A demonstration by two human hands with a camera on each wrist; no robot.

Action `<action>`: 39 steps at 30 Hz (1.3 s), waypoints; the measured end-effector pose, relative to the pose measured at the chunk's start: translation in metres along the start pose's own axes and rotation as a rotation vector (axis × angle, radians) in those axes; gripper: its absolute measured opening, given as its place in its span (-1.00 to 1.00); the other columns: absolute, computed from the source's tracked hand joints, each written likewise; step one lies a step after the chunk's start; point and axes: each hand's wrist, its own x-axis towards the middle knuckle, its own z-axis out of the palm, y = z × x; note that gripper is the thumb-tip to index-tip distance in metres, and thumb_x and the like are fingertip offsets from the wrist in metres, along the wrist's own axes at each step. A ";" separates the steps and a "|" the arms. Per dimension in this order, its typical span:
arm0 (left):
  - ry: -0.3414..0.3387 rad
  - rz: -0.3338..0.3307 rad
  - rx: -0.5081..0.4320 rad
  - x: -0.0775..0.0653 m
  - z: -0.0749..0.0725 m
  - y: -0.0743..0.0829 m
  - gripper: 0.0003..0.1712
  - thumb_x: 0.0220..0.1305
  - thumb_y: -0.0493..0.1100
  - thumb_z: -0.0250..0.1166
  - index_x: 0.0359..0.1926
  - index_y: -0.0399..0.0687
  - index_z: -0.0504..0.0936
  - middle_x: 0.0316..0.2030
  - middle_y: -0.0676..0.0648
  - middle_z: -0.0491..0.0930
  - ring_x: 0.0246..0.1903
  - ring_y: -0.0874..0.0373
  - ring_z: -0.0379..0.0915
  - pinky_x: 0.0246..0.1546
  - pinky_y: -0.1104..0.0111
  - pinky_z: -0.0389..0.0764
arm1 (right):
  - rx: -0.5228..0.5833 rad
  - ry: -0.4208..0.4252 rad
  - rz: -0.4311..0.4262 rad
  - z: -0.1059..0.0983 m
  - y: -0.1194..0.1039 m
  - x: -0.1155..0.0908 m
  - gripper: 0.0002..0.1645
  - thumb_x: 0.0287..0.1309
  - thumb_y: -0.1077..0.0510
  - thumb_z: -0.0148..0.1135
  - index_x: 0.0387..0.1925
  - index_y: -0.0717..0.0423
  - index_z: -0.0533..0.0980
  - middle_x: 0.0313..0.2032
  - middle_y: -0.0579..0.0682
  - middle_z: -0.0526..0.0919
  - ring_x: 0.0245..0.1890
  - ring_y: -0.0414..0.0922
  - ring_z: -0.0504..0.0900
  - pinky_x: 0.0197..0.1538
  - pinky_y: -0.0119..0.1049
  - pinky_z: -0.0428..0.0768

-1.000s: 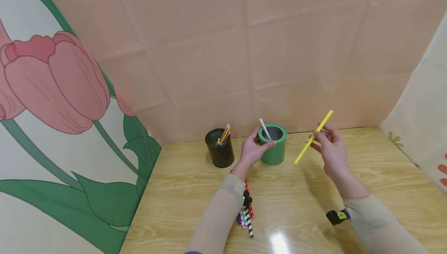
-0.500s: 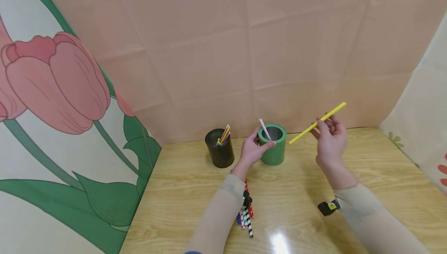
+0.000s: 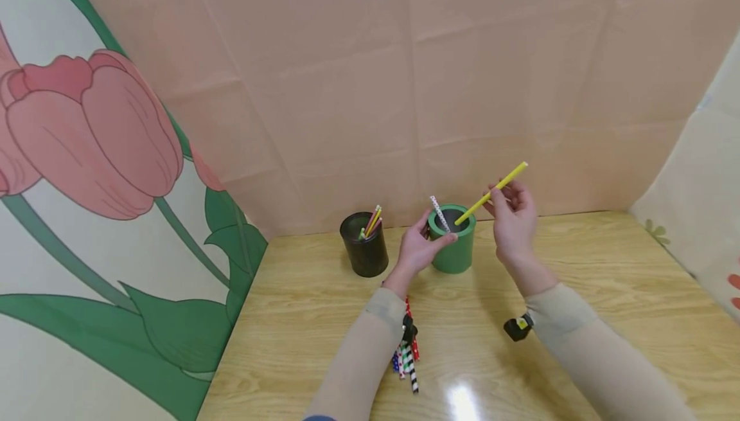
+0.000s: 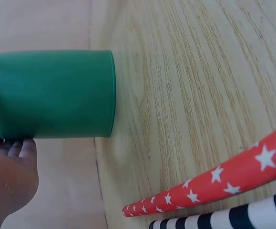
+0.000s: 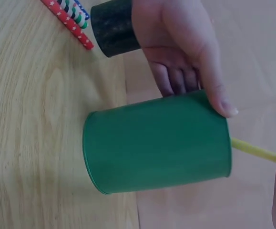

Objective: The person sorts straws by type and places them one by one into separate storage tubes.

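Observation:
My left hand holds a green pencil cup upright on the table, thumb at the rim and fingers round its far left side. Inside the cup leans a white straw with small dark dots. My right hand pinches a yellow paper straw near its middle, to the right of the cup. The straw slants down to the left, and its lower end is inside the cup's mouth. The right wrist view shows the yellow straw passing behind the rim of the green cup.
Left of the green cup stands a black cup with several coloured sticks in it. Patterned paper straws lie on the wooden table, partly hidden by my left forearm. A pinkish covered wall rises behind the cups.
My right hand has moved left toward the green cup, and the yellow straw's lower end has come into its mouth. The left hand and the cup have stayed in place.

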 end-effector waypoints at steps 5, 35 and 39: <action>-0.003 0.006 -0.012 0.001 0.002 0.001 0.09 0.19 0.10 0.66 0.64 -0.02 0.33 0.50 -0.05 0.44 0.44 0.05 0.42 0.40 0.27 0.48 | -0.096 -0.042 0.002 0.002 0.017 0.001 -0.77 0.44 0.34 0.32 0.07 0.17 0.62 -0.02 0.17 0.68 -0.07 -0.13 0.73 0.04 -0.33 0.75; -0.004 0.011 -0.011 -0.001 0.000 0.001 0.04 0.22 0.03 0.65 0.63 0.06 0.35 0.49 -0.06 0.44 0.44 0.06 0.41 0.41 0.29 0.46 | -0.510 -0.152 0.058 0.006 0.023 0.005 -0.51 0.46 0.14 0.37 0.29 0.32 0.61 0.14 0.27 0.71 -0.08 -0.28 0.66 -0.02 -0.57 0.65; -0.005 0.024 -0.021 0.000 0.000 0.001 0.06 0.21 0.04 0.65 0.63 0.01 0.34 0.49 -0.08 0.45 0.43 0.06 0.42 0.41 0.29 0.46 | -0.558 -0.163 0.055 0.004 0.026 0.008 -0.50 0.46 0.08 0.38 0.30 0.26 0.63 0.16 0.25 0.72 -0.04 -0.25 0.67 0.00 -0.56 0.65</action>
